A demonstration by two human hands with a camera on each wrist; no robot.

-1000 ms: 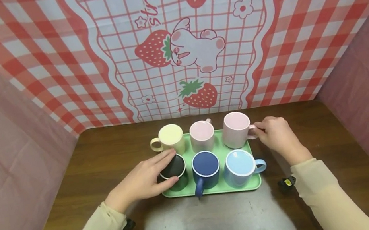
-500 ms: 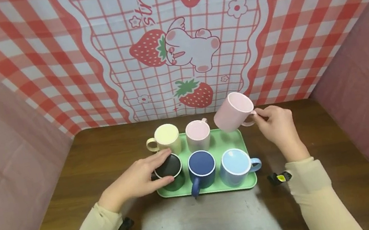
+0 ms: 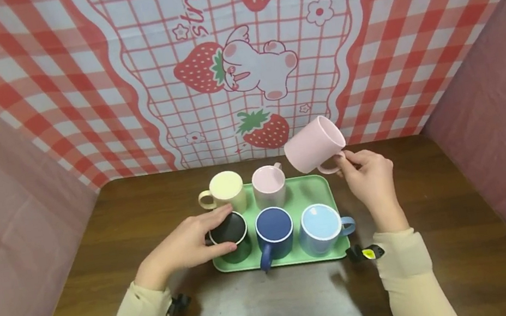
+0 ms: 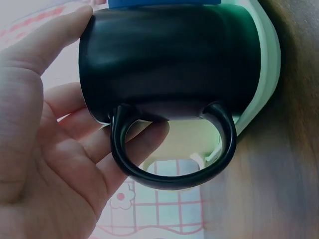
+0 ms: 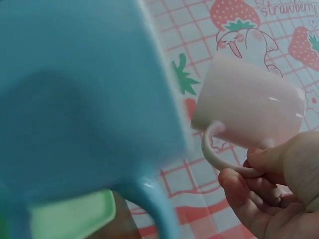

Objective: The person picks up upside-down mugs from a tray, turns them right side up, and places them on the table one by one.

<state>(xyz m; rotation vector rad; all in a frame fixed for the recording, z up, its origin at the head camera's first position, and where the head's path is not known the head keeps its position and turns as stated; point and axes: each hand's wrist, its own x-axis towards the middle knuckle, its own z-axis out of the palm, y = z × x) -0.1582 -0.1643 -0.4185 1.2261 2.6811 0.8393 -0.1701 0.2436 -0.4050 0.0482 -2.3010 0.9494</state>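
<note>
My right hand pinches the handle of a pink mug between thumb and fingers. That mug is raised above the back right of the green tray, tilted with its mouth up and to the right. My left hand spans the black mug at the tray's front left, thumb on the near side and fingers on the far side. The left wrist view shows the black mug's handle, with a fingertip visible through its loop. In the right wrist view the light blue mug looms close.
On the tray also stand a yellow mug, a second pink mug and a dark blue mug; the light blue mug is at front right. A strawberry-print cloth hangs behind the wooden table. Pink cloth flanks both sides.
My right hand has lifted the pink mug off the tray's back right corner and tilted it further, shifting it slightly left. My left hand has stayed at the black mug.
</note>
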